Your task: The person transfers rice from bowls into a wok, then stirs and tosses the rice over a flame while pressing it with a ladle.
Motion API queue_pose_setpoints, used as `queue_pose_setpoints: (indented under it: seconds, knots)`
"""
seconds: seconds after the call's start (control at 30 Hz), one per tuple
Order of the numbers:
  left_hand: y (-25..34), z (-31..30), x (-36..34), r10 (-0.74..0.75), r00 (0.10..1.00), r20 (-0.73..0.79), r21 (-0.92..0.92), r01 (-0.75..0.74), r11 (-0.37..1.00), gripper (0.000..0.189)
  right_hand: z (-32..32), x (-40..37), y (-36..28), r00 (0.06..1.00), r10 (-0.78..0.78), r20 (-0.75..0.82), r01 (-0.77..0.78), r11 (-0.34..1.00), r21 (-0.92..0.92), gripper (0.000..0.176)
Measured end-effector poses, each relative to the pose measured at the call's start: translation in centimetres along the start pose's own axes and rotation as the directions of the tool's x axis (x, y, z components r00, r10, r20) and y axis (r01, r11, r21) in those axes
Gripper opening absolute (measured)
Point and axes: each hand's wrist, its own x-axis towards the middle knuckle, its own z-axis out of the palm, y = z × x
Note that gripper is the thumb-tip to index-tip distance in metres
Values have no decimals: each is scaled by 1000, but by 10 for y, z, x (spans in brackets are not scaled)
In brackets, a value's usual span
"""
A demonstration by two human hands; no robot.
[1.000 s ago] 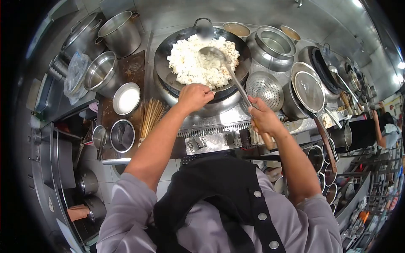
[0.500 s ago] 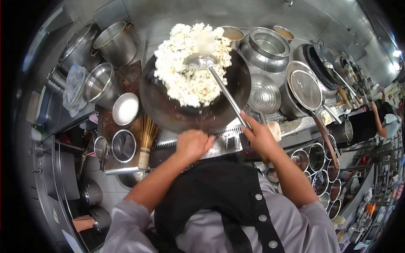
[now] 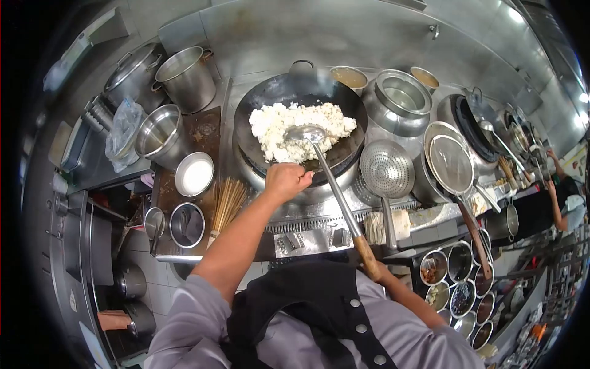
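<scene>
The left hand (image 3: 287, 182) clenches the dark round wok's rim (image 3: 305, 178); the right hand (image 3: 380, 275) grips the long wooden-handled metal ladle (image 3: 337, 190) in crumbly white rice (image 3: 275, 129).

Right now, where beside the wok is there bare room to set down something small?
The brown board's far part looks bare, between the deep steel pan and the wok, behind the white-filled bowl. Right of the wok is crowded: perforated skimmer, round steel pot and mesh strainer.
</scene>
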Motion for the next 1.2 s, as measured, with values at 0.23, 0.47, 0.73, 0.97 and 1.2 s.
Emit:
queue_pose_setpoints:
  seconds: [0.23, 0.47, 0.73, 0.97, 1.2]
  knots:
    - [1, 4, 2, 26, 998, -49, 30, -25, 999, 42, 14, 147, 81, 968, 165, 188, -51, 867, -496, 70]
    - [4, 3, 2, 27, 998, -63, 18, -26, 1000, 44, 86, 187, 177, 954, -142, -263, 40, 933, -357, 66]
    - [5, 0, 3, -9, 1000, -6, 38, 9, 999, 41, 74, 173, 181, 987, -30, -157, -24, 942, -335, 66]
    - [4, 0, 2, -9, 1000, -6, 28, 9, 1000, 41, 73, 172, 180, 991, -10, -131, -34, 942, -334, 67]
    - [3, 1, 2, 9, 1000, -7, 45, -9, 999, 39, 72, 172, 178, 994, -2, -114, -36, 944, -328, 67]
